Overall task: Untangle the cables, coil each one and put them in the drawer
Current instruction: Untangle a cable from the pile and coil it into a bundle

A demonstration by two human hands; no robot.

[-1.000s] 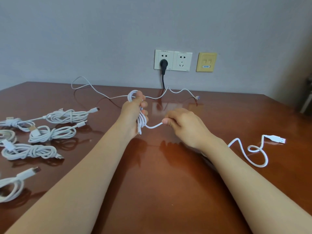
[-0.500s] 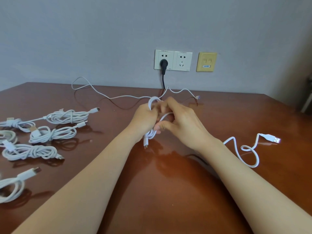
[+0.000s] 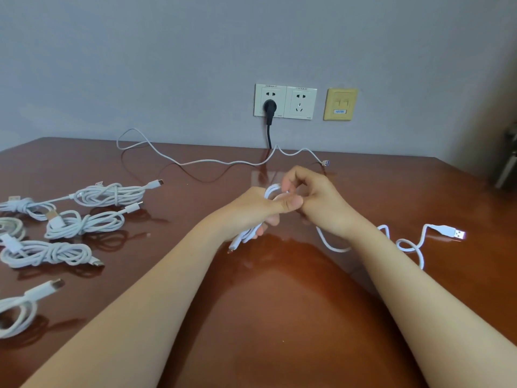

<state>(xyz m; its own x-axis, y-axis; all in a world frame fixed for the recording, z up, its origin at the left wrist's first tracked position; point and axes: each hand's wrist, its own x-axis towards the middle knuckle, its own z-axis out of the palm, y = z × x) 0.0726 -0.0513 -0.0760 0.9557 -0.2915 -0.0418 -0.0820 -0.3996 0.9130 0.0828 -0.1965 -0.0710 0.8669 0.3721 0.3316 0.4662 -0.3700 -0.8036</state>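
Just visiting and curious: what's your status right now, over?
Left hand grips part-coiled white cable. Right hand pinches it at the top loop. USB plug end trails right. Loose cable behind, clear of hands.

Light soft, even, moderately bright. Glossy counter (image 3: pixel 279 331) carries a pale glare patch just nearer than the left hand (image 3: pixel 251 214) and right hand (image 3: pixel 321 203); shadows under them faint, diffuse. Both hands slightly motion-blurred. Wide-angle bowing at frame edges; far right of the hands, dim corner.
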